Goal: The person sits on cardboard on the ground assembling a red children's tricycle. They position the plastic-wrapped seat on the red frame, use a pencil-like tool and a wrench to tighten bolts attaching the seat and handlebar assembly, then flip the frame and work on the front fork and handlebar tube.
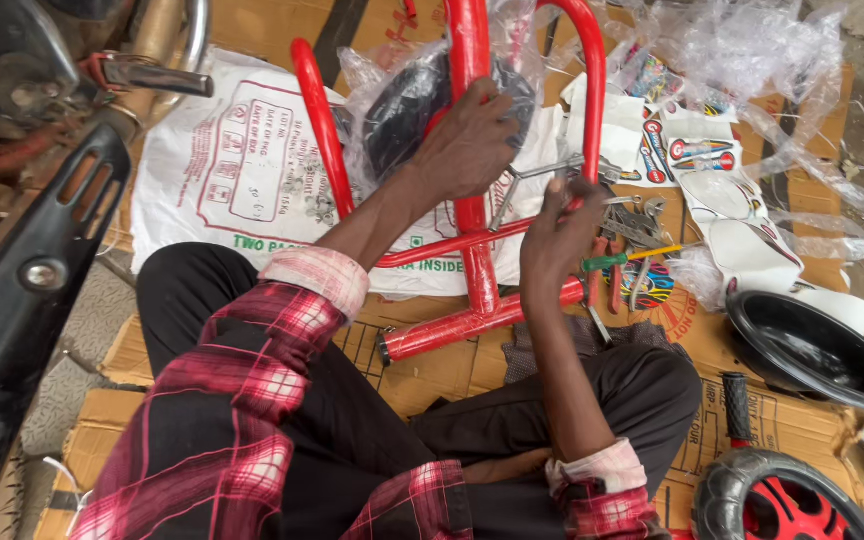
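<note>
A red tubular metal frame (472, 245) lies on flattened cardboard in front of my crossed legs. My left hand (467, 145) grips the frame's central red tube, next to a black part wrapped in clear plastic (402, 105). My right hand (557, 235) is closed around a silver wrench (532, 180), held against the frame's right-hand tube. Both sleeves are red plaid with rolled cuffs.
A white printed plastic bag (242, 170) lies at left, and a dark motorbike part (32, 250) stands at far left. Pliers and screwdrivers (627, 255), sticker sheets (697, 155), crumpled clear plastic, a black round bowl-shaped part (817, 350) and a black-and-red wheel (787, 500) lie at right.
</note>
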